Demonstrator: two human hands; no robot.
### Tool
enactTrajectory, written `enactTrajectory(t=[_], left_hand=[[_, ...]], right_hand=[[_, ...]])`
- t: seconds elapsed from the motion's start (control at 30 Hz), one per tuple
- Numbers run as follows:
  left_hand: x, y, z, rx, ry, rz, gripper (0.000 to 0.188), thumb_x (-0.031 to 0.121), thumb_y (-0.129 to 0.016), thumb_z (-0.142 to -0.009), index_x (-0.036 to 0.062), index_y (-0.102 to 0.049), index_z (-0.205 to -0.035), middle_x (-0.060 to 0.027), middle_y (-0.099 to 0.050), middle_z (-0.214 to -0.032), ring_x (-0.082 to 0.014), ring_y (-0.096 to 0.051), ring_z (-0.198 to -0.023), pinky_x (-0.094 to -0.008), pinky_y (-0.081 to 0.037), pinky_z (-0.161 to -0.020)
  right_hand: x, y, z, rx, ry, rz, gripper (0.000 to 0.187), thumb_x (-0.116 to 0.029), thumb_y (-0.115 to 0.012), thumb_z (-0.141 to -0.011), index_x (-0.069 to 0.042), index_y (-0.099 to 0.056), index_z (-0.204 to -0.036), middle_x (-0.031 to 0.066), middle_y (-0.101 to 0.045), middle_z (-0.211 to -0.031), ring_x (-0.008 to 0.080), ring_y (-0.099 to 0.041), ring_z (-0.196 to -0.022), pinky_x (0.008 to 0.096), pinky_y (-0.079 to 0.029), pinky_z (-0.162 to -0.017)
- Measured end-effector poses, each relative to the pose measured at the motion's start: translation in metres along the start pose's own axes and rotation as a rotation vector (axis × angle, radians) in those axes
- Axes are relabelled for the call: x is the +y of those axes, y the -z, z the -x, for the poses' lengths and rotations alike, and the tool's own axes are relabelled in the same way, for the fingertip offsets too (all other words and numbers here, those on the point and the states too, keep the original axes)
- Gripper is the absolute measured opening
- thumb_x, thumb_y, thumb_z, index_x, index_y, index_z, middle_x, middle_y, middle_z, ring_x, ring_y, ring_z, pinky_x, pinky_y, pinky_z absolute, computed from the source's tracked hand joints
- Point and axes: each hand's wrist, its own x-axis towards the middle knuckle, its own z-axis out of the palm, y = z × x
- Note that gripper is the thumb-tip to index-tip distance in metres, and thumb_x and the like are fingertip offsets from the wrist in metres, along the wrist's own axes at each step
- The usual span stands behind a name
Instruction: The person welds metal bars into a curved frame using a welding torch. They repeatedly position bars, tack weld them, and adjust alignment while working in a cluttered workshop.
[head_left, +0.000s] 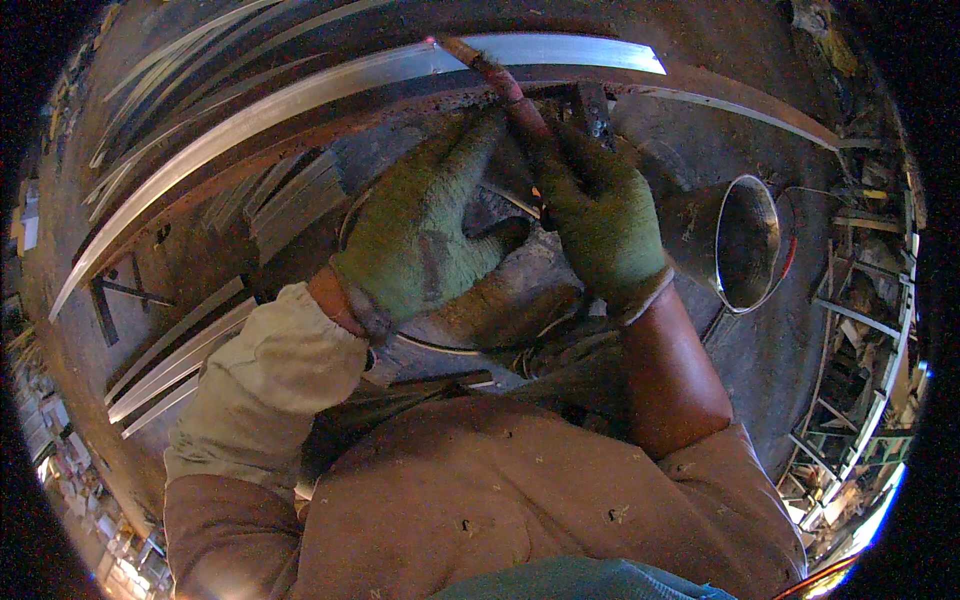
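My right hand [607, 215], in a green work glove, is wrapped round the handle of a welding torch [510, 90]. The torch's neck slants up to the left, and its tip touches or nearly touches a long, shiny metal bar [380, 70], with a small pinkish glow there. Beside it my left hand [425, 220], also gloved, has its fingers stretched forward and its thumb apart. Its fingertips lie close to the torch; I cannot tell whether they touch it. The bar runs along a rusty brown beam [240, 150] across the far side.
A metal cylinder with an open end [722, 240] lies at the right. Several loose metal strips [185, 350] are on the floor at left, with more at the far left. A metal rack [880, 380] lines the right edge. A round-rimmed object [440, 348] sits below my hands.
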Motion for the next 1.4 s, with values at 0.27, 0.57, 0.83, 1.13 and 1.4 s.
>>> enactTrajectory(t=[0.27, 0.57, 0.83, 1.13, 1.4], left_hand=[[-0.007, 0.001, -0.003, -0.061, 0.063, 0.050, 0.100, 0.026, -0.096, -0.086, -0.0053, -0.048, -0.168, -0.0338, -0.065, -0.156, -0.0519, -0.065, -0.142, -0.0540, -0.055, -0.121], [-0.012, -0.007, 0.000, 0.059, -0.052, 0.052, 0.094, 0.024, -0.094, -0.088, -0.0039, -0.052, -0.166, -0.0310, -0.070, -0.150, -0.0513, -0.071, -0.134, -0.0531, -0.060, -0.113], [-0.017, -0.003, 0.000, 0.051, -0.059, 0.023, 0.096, 0.023, -0.098, -0.084, -0.0064, -0.053, -0.164, -0.0311, -0.069, -0.149, -0.0505, -0.071, -0.133, -0.0523, -0.059, -0.115], [-0.016, -0.005, 0.001, -0.012, 0.031, 0.110, 0.098, 0.026, -0.095, -0.087, -0.0061, -0.048, -0.167, -0.0339, -0.065, -0.154, -0.0527, -0.068, -0.137, -0.0539, -0.058, -0.116], [-0.009, 0.000, -0.002, 0.025, -0.051, -0.001, 0.098, 0.022, -0.095, -0.086, -0.0082, -0.049, -0.167, -0.0323, -0.069, -0.149, -0.0514, -0.073, -0.129, -0.0533, -0.062, -0.107]], right_hand=[[0.009, -0.006, -0.004, -0.018, -0.022, 0.052, 0.040, -0.033, -0.068, -0.116, -0.018, -0.076, -0.152, 0.0160, -0.083, -0.127, 0.0331, -0.076, -0.110, 0.0420, -0.063, -0.092], [0.012, -0.006, -0.006, -0.004, -0.021, 0.010, 0.035, -0.035, -0.072, -0.113, -0.018, -0.082, -0.142, 0.0192, -0.085, -0.124, 0.0404, -0.083, -0.113, 0.0456, -0.066, -0.098], [0.007, -0.010, -0.008, -0.069, -0.031, -0.116, 0.042, -0.020, -0.069, -0.118, -0.005, -0.071, -0.157, 0.0079, -0.080, -0.140, 0.0153, -0.072, -0.122, 0.0319, -0.061, -0.100], [0.010, -0.010, -0.007, 0.016, 0.002, 0.046, 0.036, -0.034, -0.071, -0.113, -0.013, -0.082, -0.141, 0.0201, -0.085, -0.123, 0.0389, -0.084, -0.114, 0.0469, -0.066, -0.097], [0.000, -0.006, -0.007, -0.069, -0.092, 0.020, 0.038, -0.028, -0.070, -0.119, -0.012, -0.076, -0.154, 0.0016, -0.084, -0.128, 0.0054, -0.069, -0.101, 0.0259, -0.057, -0.081]])
